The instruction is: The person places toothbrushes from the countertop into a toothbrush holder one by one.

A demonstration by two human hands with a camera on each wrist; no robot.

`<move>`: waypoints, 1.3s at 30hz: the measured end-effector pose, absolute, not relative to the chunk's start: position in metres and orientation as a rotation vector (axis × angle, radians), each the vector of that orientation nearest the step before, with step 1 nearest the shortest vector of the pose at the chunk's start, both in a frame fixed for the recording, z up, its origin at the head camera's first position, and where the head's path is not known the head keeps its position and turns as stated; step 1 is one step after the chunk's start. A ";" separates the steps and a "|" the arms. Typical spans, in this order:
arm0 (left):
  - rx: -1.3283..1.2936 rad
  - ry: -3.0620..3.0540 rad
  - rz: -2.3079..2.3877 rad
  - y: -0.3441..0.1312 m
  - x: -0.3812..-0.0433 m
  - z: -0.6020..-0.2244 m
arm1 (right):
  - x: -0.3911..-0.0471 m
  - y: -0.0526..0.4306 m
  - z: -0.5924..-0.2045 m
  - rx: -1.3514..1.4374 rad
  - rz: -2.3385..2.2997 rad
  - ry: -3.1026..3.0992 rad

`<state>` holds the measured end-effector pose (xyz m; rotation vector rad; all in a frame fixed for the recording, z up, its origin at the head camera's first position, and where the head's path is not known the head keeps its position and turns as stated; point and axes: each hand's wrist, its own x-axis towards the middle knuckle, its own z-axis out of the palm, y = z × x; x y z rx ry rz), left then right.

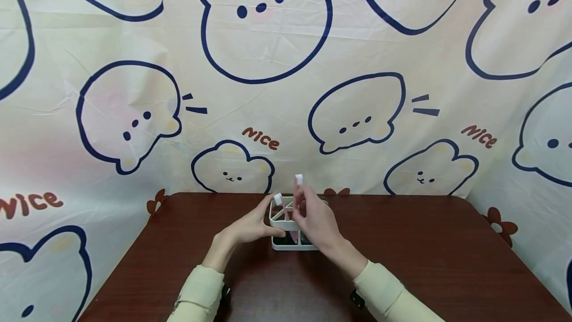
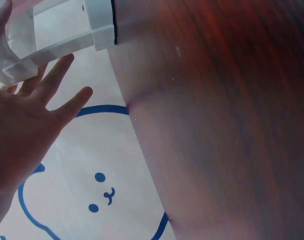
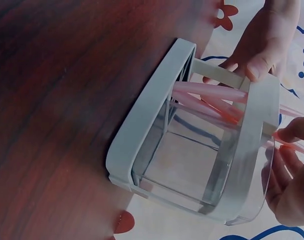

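A white toothbrush holder [image 1: 284, 224] with a divided top stands on the table. One pink toothbrush [image 1: 278, 199] leans in a left compartment, its white-capped head up. My left hand [image 1: 248, 225] holds the holder's left side, thumb at the front rim and fingers behind. In the left wrist view, that hand [image 2: 27, 130] has some fingers spread beside the frame [image 2: 69, 47]. My right hand [image 1: 319, 220] pinches a second pink toothbrush [image 1: 299, 179], upright over the top. Pink handles [image 3: 209, 90] cross inside the holder in the right wrist view; their lower ends are partly hidden.
The dark brown wooden table [image 1: 424, 257] extends to both sides and in front of the holder. Close behind hangs a pale cloth backdrop [image 1: 295, 113] with bear drawings. A clear plastic part [image 3: 186, 165] sits in the holder's other side.
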<state>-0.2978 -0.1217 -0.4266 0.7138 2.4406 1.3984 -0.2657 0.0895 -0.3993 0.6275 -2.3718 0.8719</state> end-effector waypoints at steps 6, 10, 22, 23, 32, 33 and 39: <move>0.709 2.442 1.394 -0.122 -0.298 -0.428 | -0.264 0.088 -0.403 0.563 0.842 -2.393; 0.724 2.445 1.392 -0.121 -0.299 -0.427 | -0.263 0.087 -0.404 0.545 0.797 -2.382; 0.731 2.457 1.382 -0.123 -0.299 -0.427 | -0.263 0.097 -0.405 0.534 0.813 -2.379; 0.728 2.461 1.379 -0.123 -0.299 -0.427 | -0.262 0.099 -0.404 0.534 0.819 -2.380; 0.675 2.513 1.346 -0.124 -0.297 -0.427 | -0.262 0.127 -0.403 0.552 0.814 -2.377; 0.672 2.518 1.340 -0.124 -0.297 -0.426 | -0.262 0.131 -0.403 0.555 0.817 -2.379; 0.669 2.573 1.264 -0.128 -0.293 -0.418 | -0.261 0.154 -0.406 0.533 0.801 -2.424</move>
